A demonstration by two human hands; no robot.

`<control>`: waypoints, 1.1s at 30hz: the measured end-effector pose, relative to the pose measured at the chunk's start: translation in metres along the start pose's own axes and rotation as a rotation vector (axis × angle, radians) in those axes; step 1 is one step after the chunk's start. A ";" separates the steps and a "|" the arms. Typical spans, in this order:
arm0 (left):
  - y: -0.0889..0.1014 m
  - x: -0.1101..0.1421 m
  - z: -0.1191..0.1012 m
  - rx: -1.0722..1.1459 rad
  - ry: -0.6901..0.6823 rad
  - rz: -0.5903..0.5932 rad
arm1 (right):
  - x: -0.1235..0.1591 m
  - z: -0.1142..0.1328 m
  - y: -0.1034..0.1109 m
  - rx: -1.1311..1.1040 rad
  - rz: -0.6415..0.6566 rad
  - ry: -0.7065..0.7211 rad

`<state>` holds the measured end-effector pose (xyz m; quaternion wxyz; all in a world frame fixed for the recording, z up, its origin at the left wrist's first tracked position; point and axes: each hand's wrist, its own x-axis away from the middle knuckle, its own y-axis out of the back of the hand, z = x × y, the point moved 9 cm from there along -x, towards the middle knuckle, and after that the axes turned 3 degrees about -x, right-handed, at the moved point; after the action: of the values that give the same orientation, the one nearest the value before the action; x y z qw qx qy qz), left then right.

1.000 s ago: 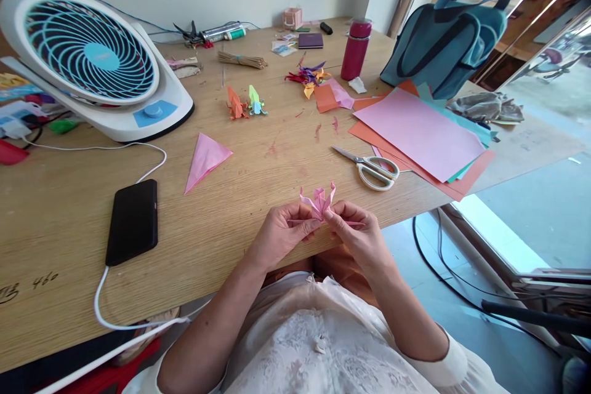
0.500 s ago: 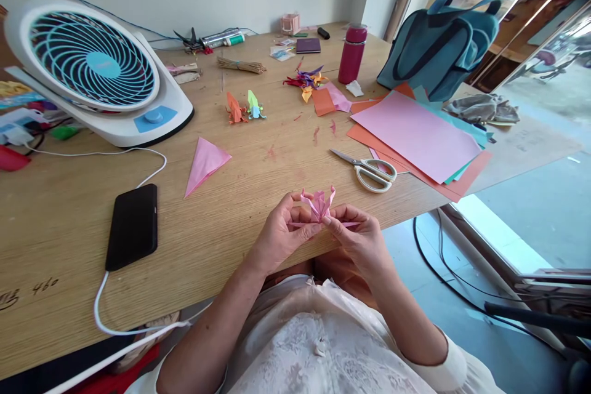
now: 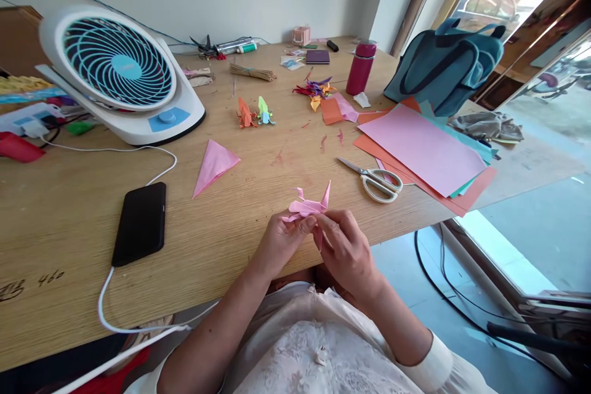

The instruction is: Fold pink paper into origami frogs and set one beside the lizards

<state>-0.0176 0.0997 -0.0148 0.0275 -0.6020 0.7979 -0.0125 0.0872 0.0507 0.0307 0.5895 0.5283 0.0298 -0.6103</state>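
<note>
A pink folded-paper figure with several thin pointed limbs is held above the table's front edge. My left hand pinches its near left side, thumb on top. My right hand closes on its right side, with finger and thumb around one of the limbs; part of the paper is hidden behind the fingers. Left of my hands lies a pink paper triangle. White-handled scissors rest to the right, blades pointing to the upper left.
A phone on a white cable and a fan stand at left. Orange and green paper figures sit farther back. At right are stacked coloured sheets, a magenta bottle and a teal bag.
The pink figure has been turned, so its limbs now point left and up. My right hand has rolled over with its back upward. The view has shifted slightly left.
</note>
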 end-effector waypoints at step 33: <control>-0.014 -0.021 -0.022 -0.351 -0.075 0.101 | 0.021 -0.076 0.000 -0.748 0.023 -0.808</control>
<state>-0.0002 0.1159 0.0087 -0.0477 -0.5568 0.8154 0.1511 0.1390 0.0866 -0.0171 0.7083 0.0068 0.0099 -0.7058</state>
